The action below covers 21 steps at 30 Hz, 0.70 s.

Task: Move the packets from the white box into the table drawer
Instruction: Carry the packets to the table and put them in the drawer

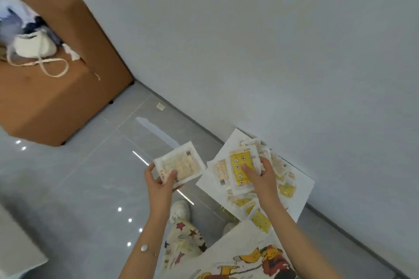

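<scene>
The white box (302, 190) lay open on the floor against the wall, at about 4 o'clock in the head view, with loose packets (286, 190) scattered inside it. The left hand (158, 179), near 6 o'clock, gripped a small stack of packets (179, 164), thumb on top and fingers curled under the near edge. To its 3 o'clock the right hand (260, 176) reached into the box and pinched a yellow packet (240, 165), thumb pressed on the printed face and fingers wrapped round its right edge.

The packets looked flat, light and slightly floppy, with glossy sealed wrappers that would likely slide over one another in a pile. A pinch across the sealed border, thumb above and fingers below, seemed the safest hold; squeezing the stack at one edge would probably keep it from fanning out.

The brown table (56, 79) stood well apart at 10 o'clock; I could not tell where its drawer was
</scene>
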Each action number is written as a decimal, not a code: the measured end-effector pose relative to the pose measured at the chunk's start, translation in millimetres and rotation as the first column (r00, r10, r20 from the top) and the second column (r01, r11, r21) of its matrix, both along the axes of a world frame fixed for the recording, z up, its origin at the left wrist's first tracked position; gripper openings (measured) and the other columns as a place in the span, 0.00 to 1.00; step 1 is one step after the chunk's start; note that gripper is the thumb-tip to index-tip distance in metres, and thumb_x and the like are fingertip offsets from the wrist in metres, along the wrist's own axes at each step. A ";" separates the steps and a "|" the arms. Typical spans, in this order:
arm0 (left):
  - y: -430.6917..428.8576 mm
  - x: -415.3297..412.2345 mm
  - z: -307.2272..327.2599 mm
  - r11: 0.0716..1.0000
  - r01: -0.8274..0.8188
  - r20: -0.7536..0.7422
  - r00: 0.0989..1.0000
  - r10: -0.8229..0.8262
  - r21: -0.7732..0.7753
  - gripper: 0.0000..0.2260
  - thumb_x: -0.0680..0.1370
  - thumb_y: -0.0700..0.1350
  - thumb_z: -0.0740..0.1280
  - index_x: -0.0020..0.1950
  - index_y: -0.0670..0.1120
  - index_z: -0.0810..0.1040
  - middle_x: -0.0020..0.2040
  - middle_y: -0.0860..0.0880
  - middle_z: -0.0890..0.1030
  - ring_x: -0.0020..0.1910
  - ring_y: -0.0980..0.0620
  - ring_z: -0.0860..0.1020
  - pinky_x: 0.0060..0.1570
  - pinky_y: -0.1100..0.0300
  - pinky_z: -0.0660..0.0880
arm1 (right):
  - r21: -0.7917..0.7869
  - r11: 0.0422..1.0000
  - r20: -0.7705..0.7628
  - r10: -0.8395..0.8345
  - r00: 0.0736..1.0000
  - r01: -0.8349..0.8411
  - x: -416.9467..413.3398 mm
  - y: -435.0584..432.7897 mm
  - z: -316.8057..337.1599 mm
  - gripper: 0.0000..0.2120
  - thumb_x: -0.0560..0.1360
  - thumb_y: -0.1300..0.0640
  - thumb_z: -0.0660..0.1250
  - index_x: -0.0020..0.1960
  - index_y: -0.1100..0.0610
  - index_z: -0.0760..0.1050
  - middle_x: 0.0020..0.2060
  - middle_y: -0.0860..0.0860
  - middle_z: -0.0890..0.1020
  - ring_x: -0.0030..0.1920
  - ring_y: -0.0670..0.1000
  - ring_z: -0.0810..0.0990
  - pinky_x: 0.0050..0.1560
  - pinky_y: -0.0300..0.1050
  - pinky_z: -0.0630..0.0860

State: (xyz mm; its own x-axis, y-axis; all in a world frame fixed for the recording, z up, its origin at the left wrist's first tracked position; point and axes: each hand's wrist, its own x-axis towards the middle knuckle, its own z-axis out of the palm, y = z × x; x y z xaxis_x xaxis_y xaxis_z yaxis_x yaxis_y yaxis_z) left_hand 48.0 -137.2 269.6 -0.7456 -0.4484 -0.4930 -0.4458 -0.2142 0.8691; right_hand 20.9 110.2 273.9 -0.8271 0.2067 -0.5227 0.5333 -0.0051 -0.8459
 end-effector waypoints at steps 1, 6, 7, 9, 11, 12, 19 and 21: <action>-14.9 9.7 10.5 0.999 -0.042 -0.020 0.999 0.042 -0.013 0.23 0.77 0.38 0.68 0.68 0.52 0.63 0.55 0.45 0.79 0.51 0.47 0.82 0.41 0.54 0.82 | 0.003 0.998 -0.008 0.057 0.998 -0.057 -2.0 -14.0 8.6 0.21 0.72 0.54 0.74 0.62 0.49 0.72 0.54 0.47 0.80 0.53 0.47 0.81 0.50 0.42 0.78; -98.9 42.6 46.0 0.977 -0.213 -0.070 0.975 0.211 -0.030 0.23 0.76 0.39 0.69 0.66 0.54 0.63 0.53 0.46 0.80 0.48 0.49 0.83 0.40 0.54 0.82 | 0.013 0.960 -0.061 0.279 0.958 -0.279 -18.1 -107.8 44.2 0.19 0.72 0.58 0.74 0.60 0.54 0.72 0.53 0.51 0.81 0.49 0.47 0.82 0.39 0.34 0.79; -117.5 48.3 51.3 0.971 -0.238 -0.080 0.969 0.235 -0.028 0.23 0.76 0.39 0.69 0.66 0.53 0.63 0.53 0.46 0.80 0.47 0.50 0.83 0.40 0.54 0.82 | 0.018 0.946 -0.065 0.325 0.943 -0.325 -20.6 -130.2 49.0 0.19 0.72 0.58 0.74 0.60 0.55 0.72 0.53 0.53 0.81 0.50 0.50 0.82 0.40 0.36 0.79; -156.7 60.0 61.1 0.957 -0.289 -0.106 0.953 0.286 -0.019 0.23 0.76 0.39 0.69 0.66 0.53 0.63 0.52 0.48 0.80 0.46 0.51 0.84 0.39 0.55 0.82 | 0.024 0.916 -0.077 0.400 0.913 -0.400 -24.6 -180.3 58.4 0.18 0.72 0.58 0.74 0.59 0.56 0.73 0.52 0.53 0.81 0.49 0.51 0.83 0.40 0.38 0.80; -196.1 74.1 68.5 0.942 -0.335 -0.123 0.936 0.331 -0.016 0.23 0.76 0.39 0.69 0.66 0.52 0.63 0.53 0.48 0.80 0.47 0.51 0.83 0.40 0.55 0.82 | 0.037 0.887 -0.080 0.461 0.884 -0.459 -25.3 -231.0 67.8 0.16 0.72 0.56 0.74 0.58 0.53 0.73 0.50 0.50 0.82 0.47 0.48 0.83 0.40 0.39 0.80; -217.0 81.1 71.5 0.934 -0.358 -0.131 0.926 0.353 -0.016 0.23 0.76 0.39 0.69 0.66 0.52 0.63 0.53 0.47 0.80 0.47 0.51 0.83 0.39 0.55 0.82 | 0.038 0.872 -0.090 0.490 0.867 -0.488 -25.2 -257.0 71.9 0.16 0.72 0.55 0.73 0.57 0.52 0.73 0.50 0.49 0.82 0.46 0.47 0.83 0.41 0.40 0.80; -362.9 143.0 78.1 0.860 -0.510 -0.143 0.852 0.503 -0.009 0.23 0.76 0.38 0.69 0.66 0.51 0.63 0.53 0.46 0.80 0.48 0.51 0.83 0.38 0.56 0.81 | 0.010 0.751 -0.133 0.656 0.743 -0.661 -17.6 -427.7 88.7 0.16 0.74 0.58 0.72 0.59 0.58 0.73 0.50 0.53 0.83 0.45 0.49 0.85 0.39 0.39 0.80; -395.2 159.4 79.6 0.820 -0.572 -0.144 0.812 0.565 -0.005 0.23 0.76 0.37 0.69 0.65 0.52 0.63 0.53 0.48 0.79 0.49 0.51 0.82 0.37 0.57 0.82 | -0.003 0.720 -0.137 0.687 0.714 -0.694 -16.6 -473.6 90.7 0.15 0.74 0.58 0.72 0.58 0.58 0.73 0.50 0.54 0.83 0.45 0.49 0.85 0.39 0.40 0.80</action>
State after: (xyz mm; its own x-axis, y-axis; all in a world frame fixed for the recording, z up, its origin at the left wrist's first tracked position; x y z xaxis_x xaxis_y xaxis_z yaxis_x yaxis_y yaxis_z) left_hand 207.4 -532.5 349.2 -0.4063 -0.8318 -0.3781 -0.1390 -0.3527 0.9254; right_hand 4.3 -363.4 364.6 -0.7841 -0.4703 -0.4050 0.3025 0.2802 -0.9110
